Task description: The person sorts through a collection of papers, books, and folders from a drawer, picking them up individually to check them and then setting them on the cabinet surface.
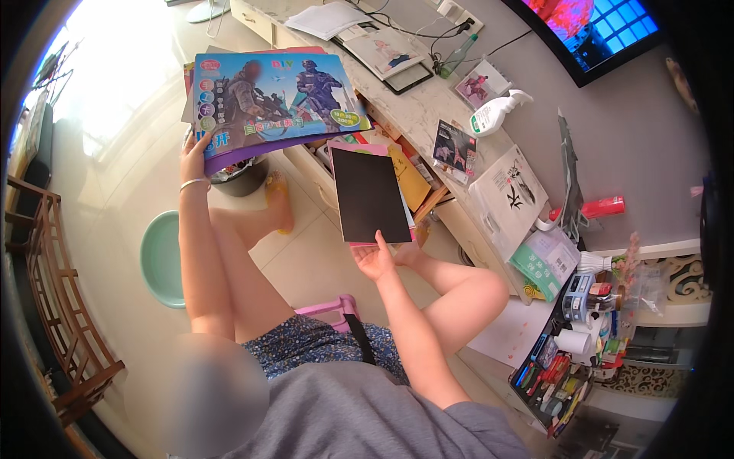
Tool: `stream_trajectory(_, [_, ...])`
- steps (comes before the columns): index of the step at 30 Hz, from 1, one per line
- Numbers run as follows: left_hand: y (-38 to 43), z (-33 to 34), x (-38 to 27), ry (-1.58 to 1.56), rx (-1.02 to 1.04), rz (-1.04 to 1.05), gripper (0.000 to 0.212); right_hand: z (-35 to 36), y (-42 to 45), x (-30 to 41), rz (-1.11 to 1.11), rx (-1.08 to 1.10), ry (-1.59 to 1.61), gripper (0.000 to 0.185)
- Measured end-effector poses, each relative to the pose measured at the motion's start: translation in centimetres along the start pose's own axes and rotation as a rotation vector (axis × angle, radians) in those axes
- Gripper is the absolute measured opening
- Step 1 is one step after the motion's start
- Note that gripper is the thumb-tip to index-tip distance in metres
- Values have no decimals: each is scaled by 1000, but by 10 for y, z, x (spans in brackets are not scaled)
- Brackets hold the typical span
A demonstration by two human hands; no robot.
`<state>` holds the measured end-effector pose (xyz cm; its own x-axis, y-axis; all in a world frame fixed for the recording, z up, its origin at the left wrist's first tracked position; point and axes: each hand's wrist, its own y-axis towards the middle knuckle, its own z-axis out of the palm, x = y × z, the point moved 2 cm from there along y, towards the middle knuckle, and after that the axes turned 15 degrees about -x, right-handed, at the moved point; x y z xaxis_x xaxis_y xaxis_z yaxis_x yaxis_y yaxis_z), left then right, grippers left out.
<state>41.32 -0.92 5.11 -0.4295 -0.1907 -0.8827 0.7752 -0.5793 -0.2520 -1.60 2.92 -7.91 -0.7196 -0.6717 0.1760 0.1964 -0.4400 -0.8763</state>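
My left hand [194,150] grips the lower left edge of a stack topped by a blue craft-card pack [269,97] with soldiers on its cover. Purple sheets [229,159] stick out beneath that pack, and other sheets show behind it. In my right hand [374,258] is a black sheet [371,195], thumb on top, with pink and white sheets under it. These papers partly cover an open drawer [318,172], where a yellow envelope [410,178] and other papers lie.
A marbled cabinet top [413,115] bears papers, a white spray bottle [499,112] and a green glass bottle [459,56]. Below the left stack stands a dark bin [243,181]. A green basin [160,258] is on the floor near a wooden rack [63,287].
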Motion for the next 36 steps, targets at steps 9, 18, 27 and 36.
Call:
stream_trajectory(9, [-7, 0, 2, -16, 31, -36, 31, 24, -35, 67, -453, -52, -200, 9])
stream_trajectory(18, [-24, 22, 37, 68, 203, -191, 30, -34, -286, 193, -923, 50, -262, 30])
stream_trajectory(27, [-80, 53, 128, 308, 433, -602, 44, -81, -267, 205, -434, 287, 121, 22])
stream_trajectory(36, [-85, 53, 180, 353, 409, -684, 33, -21, -161, 155, -370, 278, -315, 37])
